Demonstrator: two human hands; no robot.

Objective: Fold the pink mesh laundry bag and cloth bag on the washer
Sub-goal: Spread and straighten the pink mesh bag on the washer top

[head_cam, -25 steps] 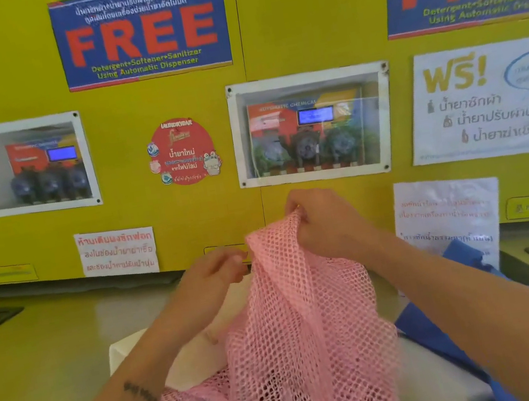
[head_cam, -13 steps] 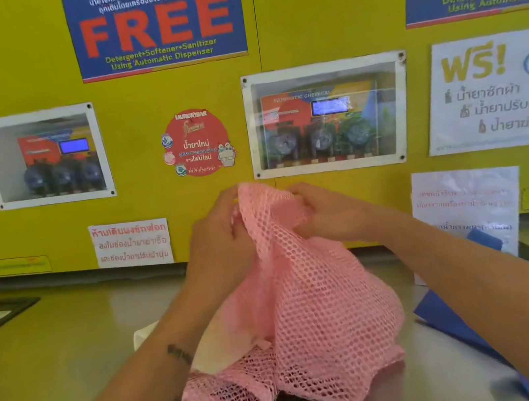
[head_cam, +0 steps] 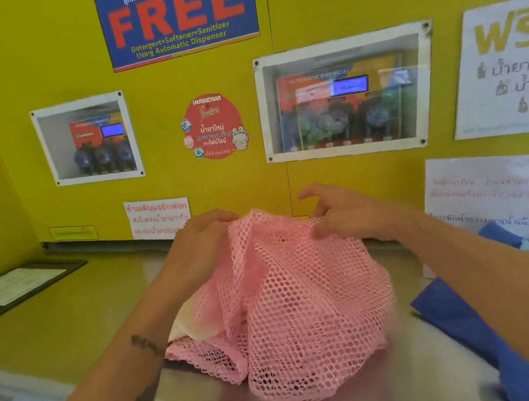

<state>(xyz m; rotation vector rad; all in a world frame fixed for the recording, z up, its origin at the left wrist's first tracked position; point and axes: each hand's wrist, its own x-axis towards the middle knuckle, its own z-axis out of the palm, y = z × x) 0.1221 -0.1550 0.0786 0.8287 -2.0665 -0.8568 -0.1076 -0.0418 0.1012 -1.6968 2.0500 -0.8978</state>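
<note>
The pink mesh laundry bag (head_cam: 301, 312) hangs bunched above the steel washer top (head_cam: 406, 382), its lower folds resting on the metal. My left hand (head_cam: 197, 245) grips its upper left edge. My right hand (head_cam: 345, 215) pinches the upper right edge between thumb and fingers, with the other fingers spread. A cream cloth bag (head_cam: 185, 323) lies under the mesh at its left, mostly hidden.
A blue fabric bag (head_cam: 465, 317) lies on the washer at the right, under my right forearm. The yellow wall panel with dispenser windows (head_cam: 344, 97) and paper notices stands just behind. A black clipboard (head_cam: 10, 289) rests on the neighbouring machine at the left.
Both hands lowered the mesh bag's top and spread apart along its upper edge. The view has shifted closer and to the left.
</note>
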